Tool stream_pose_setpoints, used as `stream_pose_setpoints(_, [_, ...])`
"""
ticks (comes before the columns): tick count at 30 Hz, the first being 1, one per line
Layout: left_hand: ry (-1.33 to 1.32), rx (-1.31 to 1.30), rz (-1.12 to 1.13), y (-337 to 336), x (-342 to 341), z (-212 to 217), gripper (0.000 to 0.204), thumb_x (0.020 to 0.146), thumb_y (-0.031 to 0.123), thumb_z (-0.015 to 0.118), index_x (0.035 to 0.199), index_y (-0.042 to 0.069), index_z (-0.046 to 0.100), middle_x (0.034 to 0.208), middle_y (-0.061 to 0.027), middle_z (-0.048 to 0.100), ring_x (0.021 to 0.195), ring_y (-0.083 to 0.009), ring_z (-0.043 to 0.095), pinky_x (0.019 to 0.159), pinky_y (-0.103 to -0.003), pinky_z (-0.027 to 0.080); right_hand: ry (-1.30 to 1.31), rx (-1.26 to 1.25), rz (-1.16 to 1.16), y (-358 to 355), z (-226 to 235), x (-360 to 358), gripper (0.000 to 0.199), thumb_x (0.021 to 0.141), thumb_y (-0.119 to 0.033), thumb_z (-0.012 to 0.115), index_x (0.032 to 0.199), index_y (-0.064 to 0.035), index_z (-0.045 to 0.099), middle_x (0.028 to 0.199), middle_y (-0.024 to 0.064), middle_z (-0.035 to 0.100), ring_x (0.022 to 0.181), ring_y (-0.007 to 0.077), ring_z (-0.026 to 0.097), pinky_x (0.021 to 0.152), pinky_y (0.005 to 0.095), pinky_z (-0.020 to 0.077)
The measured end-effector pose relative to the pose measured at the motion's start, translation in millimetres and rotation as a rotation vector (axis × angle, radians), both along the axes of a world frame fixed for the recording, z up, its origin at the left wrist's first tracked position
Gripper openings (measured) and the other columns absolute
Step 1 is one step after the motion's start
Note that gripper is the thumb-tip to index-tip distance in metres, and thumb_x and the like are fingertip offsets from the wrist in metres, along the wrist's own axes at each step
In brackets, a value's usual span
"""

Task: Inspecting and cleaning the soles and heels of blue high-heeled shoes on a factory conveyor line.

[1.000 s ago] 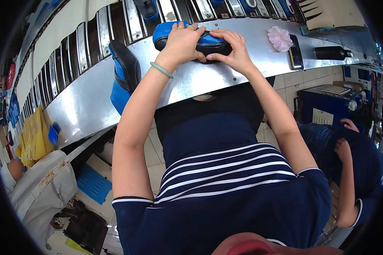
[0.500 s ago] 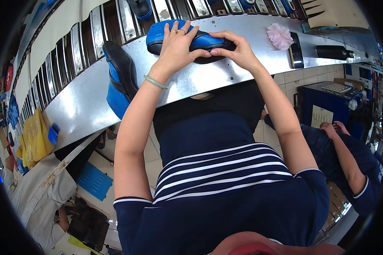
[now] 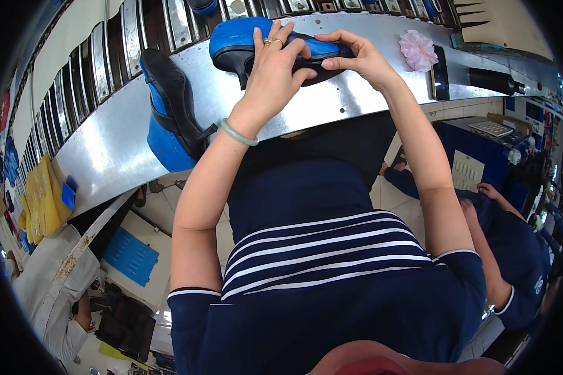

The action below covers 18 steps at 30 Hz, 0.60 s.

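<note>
A blue and black heeled shoe lies tilted on the metal ledge in front of me, its thin black heel pointing toward me. My left hand lies over its middle, fingers on the far side and thumb on the near side. At the toe end, my right hand pinches the shoe between thumb and fingers. To the left rests a second blue and black heeled shoe on its side, beside my left forearm. My hands hide part of the held shoe's middle.
Metal conveyor slats run along the far side of the ledge. On the right are a pink ruffled scrunchie, a phone and a black bottle. Yellow plastic hangs at left. Another person is at right.
The held shoe has turned, so its heel now shows toward me. My left fingers have bent, and the left thumb has moved away from the right thumb. The view has shifted slightly.
</note>
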State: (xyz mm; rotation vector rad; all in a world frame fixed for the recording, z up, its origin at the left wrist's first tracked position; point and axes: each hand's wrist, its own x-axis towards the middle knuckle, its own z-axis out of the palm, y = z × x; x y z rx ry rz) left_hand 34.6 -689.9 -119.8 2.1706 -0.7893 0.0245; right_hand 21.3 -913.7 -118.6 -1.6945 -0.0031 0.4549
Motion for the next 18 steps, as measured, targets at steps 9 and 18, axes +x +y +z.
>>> stream_pose_setpoints(9, [-0.013, -0.053, 0.05, -5.0, -1.0, -4.0, 0.02, 0.078, 0.023, 0.076, 0.084, 0.008, 0.064, 0.132, -0.0237, 0.054, 0.135, -0.0411, 0.038, 0.116, -0.055, 0.013, 0.021, -0.038, 0.046, -2.9, 0.7, 5.7, 0.043, 0.08, -0.014, 0.078, 0.121, -0.0104, 0.063, 0.116, 0.0013, 0.064, 0.106, 0.012, 0.057, 0.095, 0.0282, 0.0442])
stream_pose_setpoints(18, [-0.045, -0.054, 0.083, -8.4, -0.1, -5.0, 0.017, 0.078, 0.02, 0.075, 0.077, 0.006, 0.064, 0.125, -0.0241, 0.057, 0.129, -0.0402, 0.045, 0.114, -0.055, 0.018, 0.009, -0.037, 0.032, -0.2, 2.9, 5.2, 0.043, 0.08, -0.013, 0.078, 0.12, -0.0104, 0.064, 0.114, 0.0013, 0.064, 0.106, 0.0128, 0.057, 0.095, 0.0286, 0.0438])
